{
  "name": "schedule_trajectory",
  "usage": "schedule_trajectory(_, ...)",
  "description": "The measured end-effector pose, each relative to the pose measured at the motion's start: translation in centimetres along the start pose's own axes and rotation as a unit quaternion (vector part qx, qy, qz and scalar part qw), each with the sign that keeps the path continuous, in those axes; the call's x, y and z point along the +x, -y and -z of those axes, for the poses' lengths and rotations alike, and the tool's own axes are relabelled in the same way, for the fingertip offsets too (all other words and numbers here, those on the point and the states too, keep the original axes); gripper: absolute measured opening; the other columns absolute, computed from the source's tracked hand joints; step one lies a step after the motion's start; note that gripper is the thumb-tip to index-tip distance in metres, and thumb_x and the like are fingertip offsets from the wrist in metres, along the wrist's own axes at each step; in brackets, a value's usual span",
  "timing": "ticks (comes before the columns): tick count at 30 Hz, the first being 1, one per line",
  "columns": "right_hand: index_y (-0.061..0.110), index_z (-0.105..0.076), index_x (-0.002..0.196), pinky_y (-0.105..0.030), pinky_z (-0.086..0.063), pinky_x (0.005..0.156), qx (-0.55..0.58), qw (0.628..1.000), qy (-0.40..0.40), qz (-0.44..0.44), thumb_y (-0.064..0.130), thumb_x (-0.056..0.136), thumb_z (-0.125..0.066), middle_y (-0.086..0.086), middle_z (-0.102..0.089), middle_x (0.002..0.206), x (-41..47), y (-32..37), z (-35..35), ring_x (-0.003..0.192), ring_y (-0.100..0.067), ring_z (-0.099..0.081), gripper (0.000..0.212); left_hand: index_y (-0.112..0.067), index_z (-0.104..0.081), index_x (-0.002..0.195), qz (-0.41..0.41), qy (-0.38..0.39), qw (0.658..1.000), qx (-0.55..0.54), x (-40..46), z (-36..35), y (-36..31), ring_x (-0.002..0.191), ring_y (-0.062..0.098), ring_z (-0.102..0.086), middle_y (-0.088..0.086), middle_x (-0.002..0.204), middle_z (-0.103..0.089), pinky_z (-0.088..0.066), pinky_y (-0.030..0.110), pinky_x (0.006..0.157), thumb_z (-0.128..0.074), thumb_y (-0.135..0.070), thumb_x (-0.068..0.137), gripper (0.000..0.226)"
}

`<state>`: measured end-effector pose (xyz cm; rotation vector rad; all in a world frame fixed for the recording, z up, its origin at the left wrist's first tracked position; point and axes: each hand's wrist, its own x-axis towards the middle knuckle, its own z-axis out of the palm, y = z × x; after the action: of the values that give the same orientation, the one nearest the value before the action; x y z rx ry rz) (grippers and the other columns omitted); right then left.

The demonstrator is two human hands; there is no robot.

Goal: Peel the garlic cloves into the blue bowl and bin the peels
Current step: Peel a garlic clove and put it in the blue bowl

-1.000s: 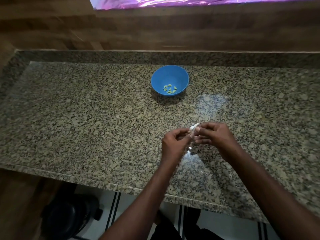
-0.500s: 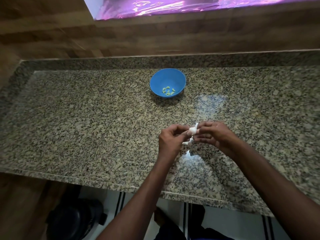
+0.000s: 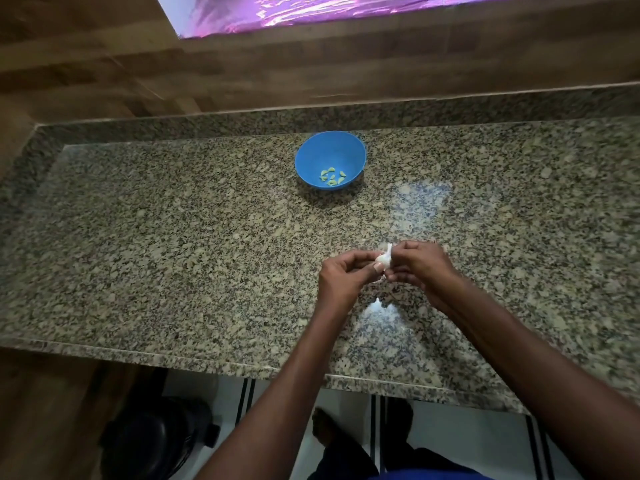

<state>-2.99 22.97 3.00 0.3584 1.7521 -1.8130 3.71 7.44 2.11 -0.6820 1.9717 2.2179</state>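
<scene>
1. I see a speckled granite countertop [image 3: 173, 237] set against a wood-panelled wall [image 3: 311, 71], with a strip of shiny purple foil [image 3: 311, 8] along the top edge of the view.
2. My left hand [image 3: 341, 277] has its fingers curled, thumb and fingertips pinching the white garlic clove [image 3: 383, 259] from the left.
3. My right hand [image 3: 417, 263] meets it from the other side, fingers curled onto the same clove, so both hands are together and clamped on it above the counter.
4. A thin wisp of white peel [image 3: 388, 249] stands up from the clove between the two hands.
5. Just below the hands, a bright white patch [image 3: 381, 304] sits on the granite; I cannot tell whether it is peel or glare.
6. Well beyond the hands, the blue bowl [image 3: 311, 157] stands upright on the counter, with several pale yellow-green peeled cloves [image 3: 332, 176] lying in its bottom.
7. Below the counter's front edge, a dark rounded bin [image 3: 152, 441] sits on the floor at the left.
</scene>
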Motion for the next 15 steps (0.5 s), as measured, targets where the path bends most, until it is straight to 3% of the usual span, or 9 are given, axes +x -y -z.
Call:
schedule_trajectory(6,-0.010,-0.067,0.099,-0.033,-0.064,0.071,0.051,0.998,-0.017,-0.025,-0.004,0.092,-0.066,-0.026,-0.074,0.094,0.6,-0.7,0.1,0.076,-0.031,-0.072,0.009,0.001,-0.073,0.110,0.055,-0.022,0.996,-0.066,0.9,-0.5,0.6,0.085,0.017,-0.074,0.015,0.104,-0.077,-0.059,0.025,0.073,-0.074,0.003,0.087,0.023)
schedule_trajectory(10,-0.006,-0.067,0.105,-0.038,-0.062,0.073,0.028,0.997,-0.042,-0.055,-0.003,0.094,-0.063,-0.025,-0.073,0.097,1.5,-1.6,0.9,0.075,-0.030,-0.069,0.012,0.001,-0.072,0.107,0.082,-0.021,0.992,-0.089,1.6,-0.9,0.8,0.079,0.016,-0.074,0.010,0.095,-0.078,-0.061,0.025,0.071,-0.074,0.003,0.087,0.020)
schedule_trajectory(13,-0.006,-0.067,0.109,-0.031,-0.058,0.055,-0.006,0.996,-0.059,-0.062,-0.002,0.095,-0.061,-0.026,-0.070,0.091,1.9,-2.0,1.9,0.062,-0.023,-0.065,0.017,-0.002,-0.073,0.106,0.060,-0.033,0.997,-0.032,2.6,-0.4,1.1,0.078,0.015,-0.073,0.010,0.096,-0.078,-0.061,0.025,0.069,-0.075,0.001,0.088,0.018)
schedule_trajectory(15,-0.009,-0.066,0.111,-0.030,-0.057,0.052,-0.009,0.996,-0.056,-0.067,-0.003,0.096,-0.057,-0.023,-0.070,0.084,1.9,-2.0,2.5,0.058,-0.023,-0.066,0.018,-0.005,-0.073,0.107,0.014,-0.059,0.996,0.062,3.2,-0.3,1.3,0.075,0.006,-0.072,0.004,0.097,-0.075,-0.058,0.018,0.065,-0.074,-0.001,0.090,0.018)
